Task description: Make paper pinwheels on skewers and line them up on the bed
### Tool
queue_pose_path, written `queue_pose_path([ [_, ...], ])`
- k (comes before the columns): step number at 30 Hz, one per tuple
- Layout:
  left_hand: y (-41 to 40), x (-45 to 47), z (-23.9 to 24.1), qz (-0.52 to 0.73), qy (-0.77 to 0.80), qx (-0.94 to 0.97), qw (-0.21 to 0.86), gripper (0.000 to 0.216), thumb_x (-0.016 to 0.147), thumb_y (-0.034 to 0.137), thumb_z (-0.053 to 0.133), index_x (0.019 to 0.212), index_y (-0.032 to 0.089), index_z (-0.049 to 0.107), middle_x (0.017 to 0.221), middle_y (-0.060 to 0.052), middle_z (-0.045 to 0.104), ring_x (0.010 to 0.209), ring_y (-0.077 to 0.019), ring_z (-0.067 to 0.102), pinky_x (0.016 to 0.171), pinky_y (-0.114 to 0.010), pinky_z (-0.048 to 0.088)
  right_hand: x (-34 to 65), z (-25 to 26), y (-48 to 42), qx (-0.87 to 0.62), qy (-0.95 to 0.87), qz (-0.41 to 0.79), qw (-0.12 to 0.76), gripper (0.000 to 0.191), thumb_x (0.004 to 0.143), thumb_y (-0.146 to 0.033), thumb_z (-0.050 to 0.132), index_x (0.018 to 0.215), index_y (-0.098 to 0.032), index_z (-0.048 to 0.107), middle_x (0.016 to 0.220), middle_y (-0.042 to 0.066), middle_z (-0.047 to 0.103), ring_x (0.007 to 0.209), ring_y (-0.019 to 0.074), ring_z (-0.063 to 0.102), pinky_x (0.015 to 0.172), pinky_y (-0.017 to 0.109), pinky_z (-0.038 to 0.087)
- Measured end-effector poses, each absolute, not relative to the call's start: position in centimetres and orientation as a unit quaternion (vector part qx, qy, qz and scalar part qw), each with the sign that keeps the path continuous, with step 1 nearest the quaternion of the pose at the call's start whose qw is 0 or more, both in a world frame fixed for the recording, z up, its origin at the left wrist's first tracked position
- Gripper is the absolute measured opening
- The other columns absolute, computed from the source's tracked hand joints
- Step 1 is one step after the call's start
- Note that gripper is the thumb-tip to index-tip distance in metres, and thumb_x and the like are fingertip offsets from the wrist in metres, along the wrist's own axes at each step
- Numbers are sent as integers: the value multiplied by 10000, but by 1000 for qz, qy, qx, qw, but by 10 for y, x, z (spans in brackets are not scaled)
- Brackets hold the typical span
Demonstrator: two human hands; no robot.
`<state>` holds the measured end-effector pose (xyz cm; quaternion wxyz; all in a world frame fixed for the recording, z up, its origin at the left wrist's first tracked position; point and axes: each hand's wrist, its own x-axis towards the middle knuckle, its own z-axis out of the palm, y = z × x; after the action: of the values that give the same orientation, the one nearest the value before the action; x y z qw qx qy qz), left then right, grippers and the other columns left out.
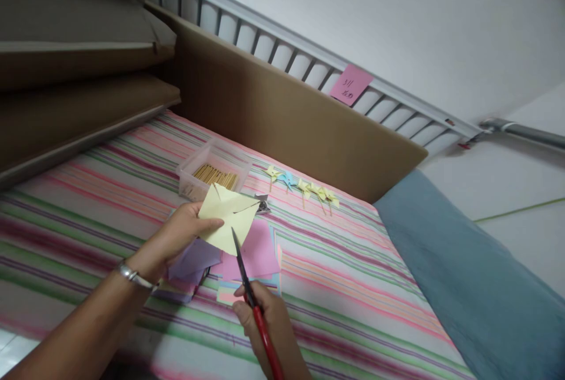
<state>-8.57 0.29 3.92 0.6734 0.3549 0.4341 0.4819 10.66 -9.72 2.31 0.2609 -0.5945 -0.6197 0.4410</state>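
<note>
My left hand (189, 228) pinches a square of pale yellow paper (220, 206) by its left side, thumb on top. Slits run inward from the sheet's corners. In my right hand (269, 315) is a pair of scissors (247, 277) with red handles and dark blades. Their tips lie against the paper near its middle, at its lower corner; whether the blades are parted I cannot make out. Pink paper (260, 250) and purple paper (194, 262) lie beneath on the striped cloth (348, 292).
A clear plastic box (188, 183) of gold-coloured sticks (216, 176) stands behind the yellow sheet. Several small paper pinwheels (303, 187) lie in a row to its right. A brown board (282, 115) leans along the back, and stacked brown packages (88, 106) rise at left.
</note>
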Motion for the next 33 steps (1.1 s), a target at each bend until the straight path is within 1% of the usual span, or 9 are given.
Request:
queue_pose_path([
  [9, 4, -85, 39, 477, 436, 359, 674, 348, 553, 205, 781, 881, 116, 707, 829, -70, 758, 684, -201, 668, 641, -273, 482, 107, 25, -96, -608, -621, 429, 248, 246, 794, -374, 580, 878, -150, 637, 667, 1, 528, 609, 128, 441, 533, 219, 319],
  [19, 4, -88, 35, 469, 454, 370, 661, 370, 550, 226, 775, 891, 105, 694, 813, -79, 751, 658, -202, 659, 612, -273, 472, 108, 20, -94, -610, -621, 423, 250, 256, 776, -386, 602, 863, -151, 654, 654, 0, 528, 600, 128, 439, 521, 214, 320],
  [25, 5, -87, 36, 460, 467, 372, 658, 384, 551, 258, 775, 887, 98, 684, 809, -97, 748, 656, -221, 666, 589, -284, 477, 107, 21, -94, -605, -625, 430, 240, 233, 776, -371, 594, 838, -151, 641, 618, -19, 480, 575, 118, 410, 507, 205, 313],
  [28, 5, -85, 37, 455, 470, 370, 660, 390, 543, 268, 773, 884, 99, 686, 801, -102, 746, 662, -235, 671, 595, -300, 486, 105, 21, -94, -616, -629, 412, 234, 229, 778, -368, 594, 830, -150, 643, 582, -33, 449, 554, 111, 391, 515, 206, 321],
  [30, 5, -85, 36, 454, 473, 371, 658, 382, 545, 266, 767, 881, 102, 688, 785, -98, 746, 651, -236, 670, 597, -308, 490, 106, 20, -94, -624, -637, 393, 224, 209, 783, -342, 582, 832, -148, 645, 568, -39, 441, 546, 108, 395, 524, 205, 331],
  [33, 8, -90, 36, 469, 485, 365, 642, 373, 532, 246, 767, 869, 104, 690, 774, -90, 745, 648, -233, 668, 607, -311, 495, 115, 19, -94, -614, -665, 377, 196, 162, 766, -247, 560, 857, -153, 654, 571, -40, 458, 530, 102, 411, 516, 202, 333],
])
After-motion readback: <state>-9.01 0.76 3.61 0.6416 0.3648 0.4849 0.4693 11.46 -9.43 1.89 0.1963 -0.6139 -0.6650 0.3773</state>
